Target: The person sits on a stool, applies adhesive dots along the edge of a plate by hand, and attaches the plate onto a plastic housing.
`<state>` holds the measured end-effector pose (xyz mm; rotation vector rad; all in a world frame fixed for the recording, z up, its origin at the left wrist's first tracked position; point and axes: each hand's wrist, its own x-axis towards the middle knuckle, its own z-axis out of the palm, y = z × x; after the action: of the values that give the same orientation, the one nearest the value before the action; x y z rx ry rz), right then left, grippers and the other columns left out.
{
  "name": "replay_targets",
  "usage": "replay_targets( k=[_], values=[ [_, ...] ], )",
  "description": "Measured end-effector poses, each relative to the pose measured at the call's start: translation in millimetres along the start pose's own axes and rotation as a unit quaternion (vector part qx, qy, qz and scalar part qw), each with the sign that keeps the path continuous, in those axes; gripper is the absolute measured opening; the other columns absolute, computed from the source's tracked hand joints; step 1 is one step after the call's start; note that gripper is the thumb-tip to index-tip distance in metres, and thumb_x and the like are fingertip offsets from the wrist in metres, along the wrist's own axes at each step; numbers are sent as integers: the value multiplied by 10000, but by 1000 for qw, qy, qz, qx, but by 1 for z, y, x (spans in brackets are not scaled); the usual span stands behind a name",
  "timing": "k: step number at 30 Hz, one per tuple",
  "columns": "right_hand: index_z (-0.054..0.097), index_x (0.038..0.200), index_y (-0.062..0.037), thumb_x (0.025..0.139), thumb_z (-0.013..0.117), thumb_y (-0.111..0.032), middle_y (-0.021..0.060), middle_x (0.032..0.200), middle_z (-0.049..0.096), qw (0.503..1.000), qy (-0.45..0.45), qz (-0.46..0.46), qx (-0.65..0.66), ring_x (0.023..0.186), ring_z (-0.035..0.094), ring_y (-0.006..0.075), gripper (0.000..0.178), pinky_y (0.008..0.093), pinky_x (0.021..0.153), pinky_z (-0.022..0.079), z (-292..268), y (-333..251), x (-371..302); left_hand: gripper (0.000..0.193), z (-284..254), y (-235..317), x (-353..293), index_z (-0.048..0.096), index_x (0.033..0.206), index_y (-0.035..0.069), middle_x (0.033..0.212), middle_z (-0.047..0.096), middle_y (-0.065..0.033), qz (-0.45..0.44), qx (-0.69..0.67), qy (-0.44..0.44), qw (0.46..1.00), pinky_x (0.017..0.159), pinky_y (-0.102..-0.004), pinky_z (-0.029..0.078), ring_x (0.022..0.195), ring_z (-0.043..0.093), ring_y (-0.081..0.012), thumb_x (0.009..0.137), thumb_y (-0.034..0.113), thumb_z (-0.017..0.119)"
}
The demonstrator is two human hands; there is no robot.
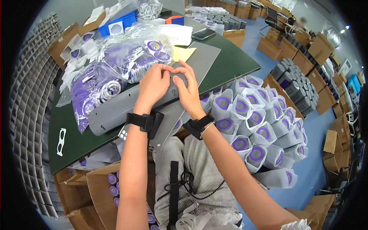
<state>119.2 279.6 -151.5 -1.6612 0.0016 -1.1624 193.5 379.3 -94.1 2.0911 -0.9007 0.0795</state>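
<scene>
A long grey cylinder [119, 109] with small slots near its ends lies slanted across the dark green table. Both my hands are at its far right end. My left hand [155, 84] rests over the top of that end, its fingers curled and the thumb pressed in. From the other side my right hand [186, 88] curves round the same end, its fingertips meeting those of the left. The very end is partly hidden behind my fingers. Under it lies a flat grey board [205, 57]. A clear plastic bag [130, 50] with purple parts sits just beyond the cylinder.
On the green table [239, 63] are a phone [203, 34], a yellow paper [184, 53], a blue bin [119, 23] and a white two-holed cutout [61, 142]. Many wrapped cylinders with purple rings [256, 117] stand at right. An open carton [101, 191] sits below the table.
</scene>
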Motion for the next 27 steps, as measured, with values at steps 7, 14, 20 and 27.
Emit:
replay_targets(
  k=[7, 14, 20, 27],
  values=[
    [586, 1065, -38, 833, 574, -97, 162, 1298, 505, 996, -27, 46, 73, 1235, 467, 295, 240, 374, 1033, 334, -1, 0, 3, 256, 8, -14, 4, 543, 1107, 51, 997, 675, -79, 68, -55, 24, 996, 794, -359, 487, 922, 649, -233, 864, 131, 565],
    [585, 1099, -24, 822, 581, -66, 153, 1270, 517, 997, -23, 48, 47, 1208, 481, 282, 280, 359, 1022, 347, -3, -1, 4, 248, 6, -9, 2, 566, 1044, 40, 915, 693, -99, 78, -118, 46, 989, 742, -341, 487, 865, 664, -249, 831, 137, 648],
    [576, 1107, -5, 824, 552, -48, 131, 1196, 544, 984, 5, 112, 137, 1141, 522, 240, 288, 331, 985, 388, 0, -3, -3, 159, 5, 7, -5, 662, 874, -11, 834, 692, -140, 53, -155, 84, 983, 706, -343, 495, 791, 668, -270, 822, 139, 661],
    [578, 1075, 3, 819, 593, -71, 120, 1142, 576, 994, 35, 50, 95, 1092, 546, 220, 267, 328, 985, 390, 6, 7, 0, 152, -2, 6, -1, 694, 883, -11, 857, 674, -148, 79, -105, 70, 989, 719, -329, 498, 779, 655, -267, 805, 116, 662]
  ],
)
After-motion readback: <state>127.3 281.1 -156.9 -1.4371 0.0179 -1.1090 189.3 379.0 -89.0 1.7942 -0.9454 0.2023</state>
